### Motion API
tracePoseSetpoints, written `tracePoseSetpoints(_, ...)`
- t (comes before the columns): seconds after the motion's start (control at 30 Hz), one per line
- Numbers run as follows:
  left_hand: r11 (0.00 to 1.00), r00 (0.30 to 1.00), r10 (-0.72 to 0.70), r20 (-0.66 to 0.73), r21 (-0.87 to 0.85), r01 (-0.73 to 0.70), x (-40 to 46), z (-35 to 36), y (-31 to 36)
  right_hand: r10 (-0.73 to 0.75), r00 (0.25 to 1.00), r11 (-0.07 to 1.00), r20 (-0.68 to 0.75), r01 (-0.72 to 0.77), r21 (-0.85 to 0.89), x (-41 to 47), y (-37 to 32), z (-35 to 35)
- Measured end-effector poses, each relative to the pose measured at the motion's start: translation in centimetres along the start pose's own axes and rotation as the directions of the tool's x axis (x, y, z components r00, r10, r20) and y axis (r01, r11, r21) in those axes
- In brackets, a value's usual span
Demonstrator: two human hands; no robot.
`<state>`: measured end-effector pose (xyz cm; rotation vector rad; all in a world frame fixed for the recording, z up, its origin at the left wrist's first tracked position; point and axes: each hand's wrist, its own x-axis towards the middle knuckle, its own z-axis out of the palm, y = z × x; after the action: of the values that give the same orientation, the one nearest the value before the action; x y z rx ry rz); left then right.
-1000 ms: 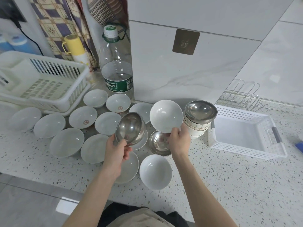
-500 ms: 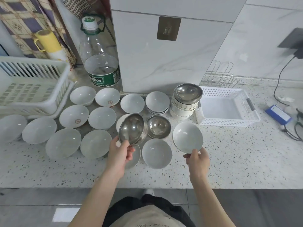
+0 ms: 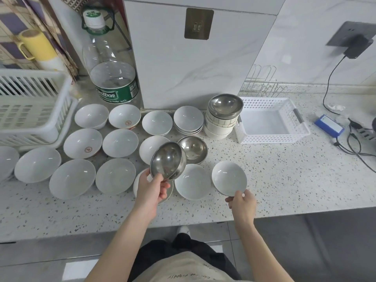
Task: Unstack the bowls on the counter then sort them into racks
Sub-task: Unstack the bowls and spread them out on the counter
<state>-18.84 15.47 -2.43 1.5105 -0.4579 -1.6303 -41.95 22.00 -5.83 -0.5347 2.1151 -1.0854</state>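
A person's left hand [image 3: 151, 189] grips a tilted round stainless-steel bowl [image 3: 167, 160] by its rim above the speckled white counter [image 3: 284, 180], while the right hand [image 3: 242, 202] fingers pinch the near rim of a small white ceramic bowl [image 3: 229, 178] at the counter's front, near a white perforated plastic basket [image 3: 270, 121]

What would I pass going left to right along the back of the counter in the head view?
White slatted rack → water bottle → stack of white bowls → stack topped by a steel bowl → white perforated basket → blue box.
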Motion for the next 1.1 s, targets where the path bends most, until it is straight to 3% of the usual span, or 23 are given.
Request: tracePoseSetpoints(1.1, 0.989, 0.994, -0.007, 0.107, 0.149, -0.010, 0.3, 1.5, -0.4, 0.052, 0.998, 0.998, -0.019, -0.053, -0.031, 0.6, 1.1, -0.7)
